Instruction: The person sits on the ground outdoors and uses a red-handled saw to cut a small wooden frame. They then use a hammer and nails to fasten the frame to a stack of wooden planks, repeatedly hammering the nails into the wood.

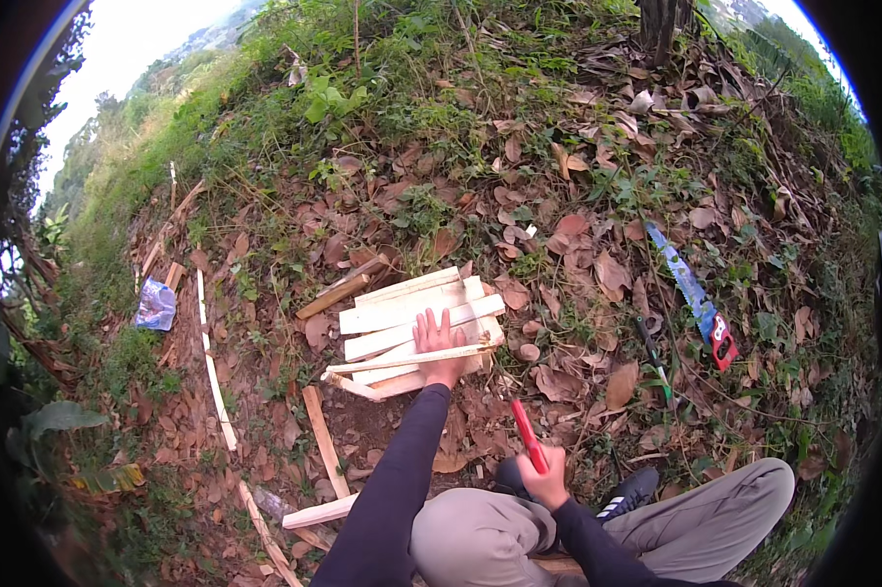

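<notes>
A small crate-like frame of pale wooden slats [382, 318] lies on the leafy ground before me. My left hand [437, 338] rests flat on its slats with fingers stretched out; a thin front strip [392, 363] crosses near the wrist. My right hand [544, 476] is wrapped round the red handle of a tool [527, 435], close to my knee. That handle points up toward the frame's near right corner. The tool's working end is too blurred to make out.
A handsaw [690, 289] with a red grip lies at the right, beside a slim green-and-black tool [654, 357]. Loose wood strips [325, 440] and a long pale strip [213, 367] lie leftward. Farther left is a clear plastic bag [155, 304]. A tree trunk [664, 24] stands at the back.
</notes>
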The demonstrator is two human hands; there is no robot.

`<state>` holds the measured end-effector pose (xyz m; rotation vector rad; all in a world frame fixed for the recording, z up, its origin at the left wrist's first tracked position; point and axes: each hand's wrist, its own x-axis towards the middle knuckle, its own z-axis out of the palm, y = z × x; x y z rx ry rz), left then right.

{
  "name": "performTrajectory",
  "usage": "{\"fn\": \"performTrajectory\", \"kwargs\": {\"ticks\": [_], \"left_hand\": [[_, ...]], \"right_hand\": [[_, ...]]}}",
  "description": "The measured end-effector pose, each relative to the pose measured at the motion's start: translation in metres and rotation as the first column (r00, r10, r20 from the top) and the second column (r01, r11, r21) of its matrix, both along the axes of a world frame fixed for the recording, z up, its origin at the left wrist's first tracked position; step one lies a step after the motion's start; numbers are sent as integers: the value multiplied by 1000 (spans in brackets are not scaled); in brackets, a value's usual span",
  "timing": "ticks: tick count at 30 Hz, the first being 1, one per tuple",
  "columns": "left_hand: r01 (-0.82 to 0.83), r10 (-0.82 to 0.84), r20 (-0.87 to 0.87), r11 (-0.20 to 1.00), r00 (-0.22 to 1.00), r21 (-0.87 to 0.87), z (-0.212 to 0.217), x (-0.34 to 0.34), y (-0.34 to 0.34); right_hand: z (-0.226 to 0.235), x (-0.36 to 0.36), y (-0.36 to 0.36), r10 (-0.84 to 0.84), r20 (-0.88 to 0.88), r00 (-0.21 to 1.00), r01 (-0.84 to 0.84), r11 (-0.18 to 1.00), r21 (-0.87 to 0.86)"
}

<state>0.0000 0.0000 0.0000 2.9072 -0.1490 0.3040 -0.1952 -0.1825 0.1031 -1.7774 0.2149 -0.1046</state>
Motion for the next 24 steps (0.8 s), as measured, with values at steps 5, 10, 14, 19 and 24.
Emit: {"fn": "performTrajectory", "kwargs": {"ticks": [5,10,14,19,24], "left_hand": [[-12,11,-40,1000,999,-9,-4,1,5],[-21,21,-9,999,1000,-42,-4,-19,-10],[4,-5,58,1000,998,21,8,12,-9],[36,-36,32,999,999,-2,10,11,-4],[32,-32,-23,999,999,-1,-1,13,4]], "right_hand": [[-18,1,13,-73,-109,991,85,991,101],[11,-99,-19,-77,-14,997,77,997,28],[-14,20,2,-42,25,999,42,999,-16],[9,-77,-27,3,25,1000,-4,999,39],[37,-72,-32,264,-6,964,-264,964,-7]]}}
